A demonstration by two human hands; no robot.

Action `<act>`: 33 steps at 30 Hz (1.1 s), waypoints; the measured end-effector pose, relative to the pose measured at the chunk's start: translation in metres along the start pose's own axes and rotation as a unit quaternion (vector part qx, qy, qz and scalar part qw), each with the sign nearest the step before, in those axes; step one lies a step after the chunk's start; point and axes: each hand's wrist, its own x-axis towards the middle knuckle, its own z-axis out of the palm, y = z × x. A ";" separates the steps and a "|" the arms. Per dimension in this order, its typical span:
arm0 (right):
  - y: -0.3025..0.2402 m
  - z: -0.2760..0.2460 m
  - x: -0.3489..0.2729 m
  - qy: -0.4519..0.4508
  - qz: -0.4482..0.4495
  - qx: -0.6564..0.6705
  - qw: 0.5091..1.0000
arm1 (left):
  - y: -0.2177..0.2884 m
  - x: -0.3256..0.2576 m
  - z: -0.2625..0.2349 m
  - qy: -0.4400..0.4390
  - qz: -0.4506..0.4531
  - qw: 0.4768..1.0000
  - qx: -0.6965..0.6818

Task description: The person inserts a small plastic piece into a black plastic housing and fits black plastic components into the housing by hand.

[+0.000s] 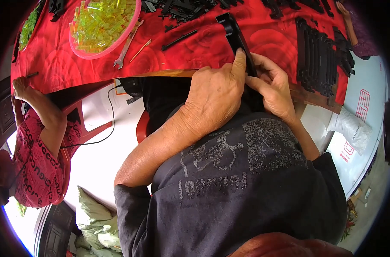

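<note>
A long black plastic strip (234,35) slants from the red-covered table (212,49) down toward my lap. My left hand (216,96) wraps around its lower part, with the thumb pressed against the strip's edge. My right hand (274,88) grips the same strip from the right side, fingers curled onto it just below the left thumb. The strip's lower end is hidden behind both hands.
A pink bowl (133,30) of yellow-green clear pieces, a spanner (127,45) and a thin stick (140,50) lie at the table's left. Stacked black curved strips (319,55) sit at right. A person in a red patterned top (41,158) sits at left; another hand (346,19) shows far right.
</note>
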 end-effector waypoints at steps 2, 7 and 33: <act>-0.002 -0.001 0.000 0.002 0.008 0.005 1.000 | 0.002 0.000 0.000 0.017 -0.002 1.000 0.001; -0.003 -0.001 0.001 -0.001 0.032 0.016 0.999 | 0.003 0.001 -0.002 0.006 0.011 1.000 -0.001; 0.010 -0.012 -0.005 0.026 0.004 0.051 0.998 | 0.008 -0.003 -0.009 -0.004 0.020 0.998 -0.060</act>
